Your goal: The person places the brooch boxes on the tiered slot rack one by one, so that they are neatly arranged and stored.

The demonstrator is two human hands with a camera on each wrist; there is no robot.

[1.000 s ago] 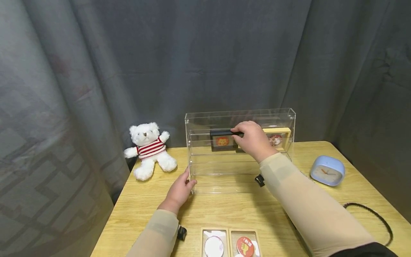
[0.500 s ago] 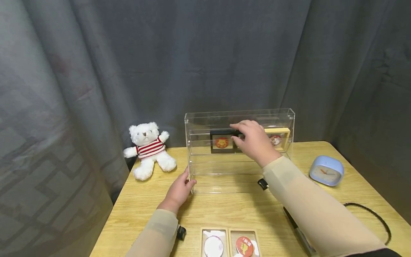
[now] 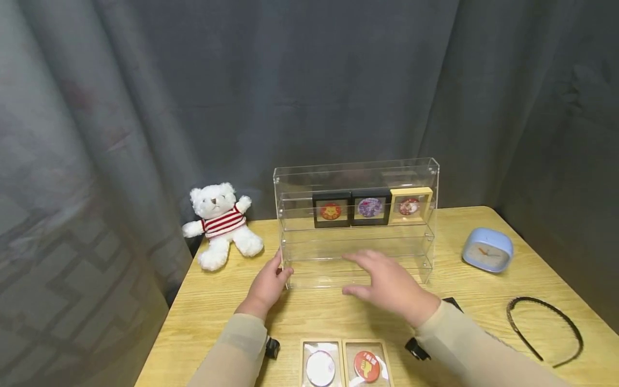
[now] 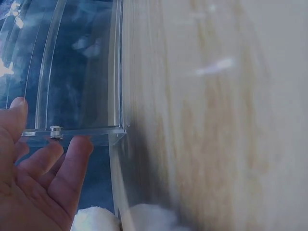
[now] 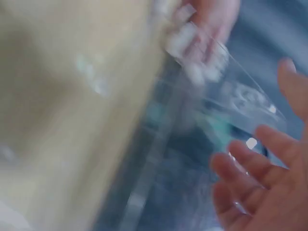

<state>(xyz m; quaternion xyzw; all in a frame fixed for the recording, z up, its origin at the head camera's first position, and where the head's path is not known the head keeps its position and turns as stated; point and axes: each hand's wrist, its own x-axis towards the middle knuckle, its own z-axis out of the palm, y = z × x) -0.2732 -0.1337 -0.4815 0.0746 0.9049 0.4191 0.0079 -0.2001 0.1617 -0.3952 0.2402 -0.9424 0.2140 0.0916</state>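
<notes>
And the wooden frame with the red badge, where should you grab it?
Probably by its right edge, coming from the right with the right hand. The wooden frame lies flat on the table, and its left edge is right beside the other frame, leaving little room there. Its right edge looks free.

Five frames [image 3: 370, 193], one rack [image 3: 314, 248], bear [image 3: 223, 224], clock [image 3: 488, 250], headband [image 3: 563, 313]

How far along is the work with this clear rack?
Done: two black frames and a yellow frame stand side by side on the clear rack. In hand: the left hand grips the rack's end; the right hand, empty, is in front of its lower tiers. Probably left: the two wooden frames lying on the table.
</notes>
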